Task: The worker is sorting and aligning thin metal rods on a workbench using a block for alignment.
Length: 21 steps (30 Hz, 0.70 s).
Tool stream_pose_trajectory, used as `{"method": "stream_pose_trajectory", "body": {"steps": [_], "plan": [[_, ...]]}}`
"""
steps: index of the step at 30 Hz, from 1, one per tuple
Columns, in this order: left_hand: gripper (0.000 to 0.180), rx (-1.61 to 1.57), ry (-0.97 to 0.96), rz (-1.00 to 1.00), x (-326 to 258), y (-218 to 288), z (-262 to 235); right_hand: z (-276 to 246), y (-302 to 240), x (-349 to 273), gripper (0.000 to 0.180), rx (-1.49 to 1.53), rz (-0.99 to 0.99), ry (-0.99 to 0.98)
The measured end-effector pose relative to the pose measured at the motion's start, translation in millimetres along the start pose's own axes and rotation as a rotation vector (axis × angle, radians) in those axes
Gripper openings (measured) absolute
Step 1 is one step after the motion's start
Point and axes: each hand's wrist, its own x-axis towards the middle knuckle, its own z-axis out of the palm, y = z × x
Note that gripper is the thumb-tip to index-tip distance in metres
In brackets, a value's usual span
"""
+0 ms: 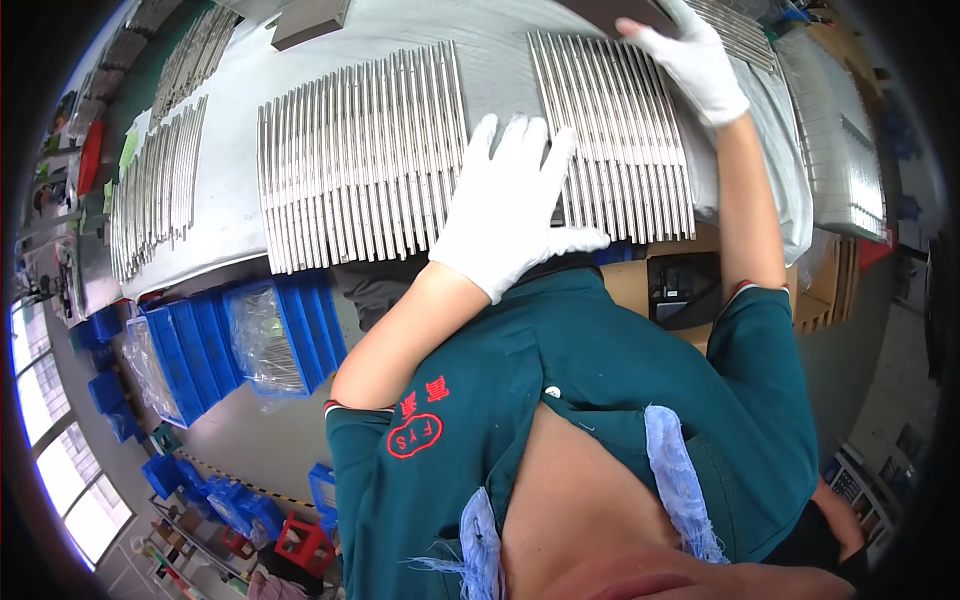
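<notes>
Up close, both hands wear white knit cotton gloves. The left hand [515, 205] lies flat, fingers spread wide, palm down on the near edge of a row of thin polished metal rods [615, 135]; it grasps nothing, only presses. The rods are straight, round and shiny, laid side by side and touching, like a ribbed sheet. The right hand [695, 60], also flat and open, rests on the far end of the same row, fingers reaching past its top edge. Just left of the left hand's fingers, across a narrow bare strip of grey table [500, 50], lies a second row of rods [360, 160] of the same kind. Further left, well apart, more rods [155, 190] lie in a looser fan. Below the left wrist the table edge drops off; blue plastic bins [235, 340] stand under it.
</notes>
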Motion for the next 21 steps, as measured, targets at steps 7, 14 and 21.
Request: {"method": "stream_pose_trajectory", "body": {"steps": [7, 14, 21], "plan": [[0.102, -0.061, 0.035, 0.014, 4, 0, -2, -33, -17, -35, 0.058, -0.033, 0.042, -0.413], [0.101, -0.091, -0.007, -0.008, 5, 1, -4, 4, -33, -26, 0.056, -0.168, -0.196, -0.434], [0.100, -0.081, 0.071, 0.014, 3, 0, 3, 4, -29, -26, 0.055, -0.201, -0.184, -0.410]]}}
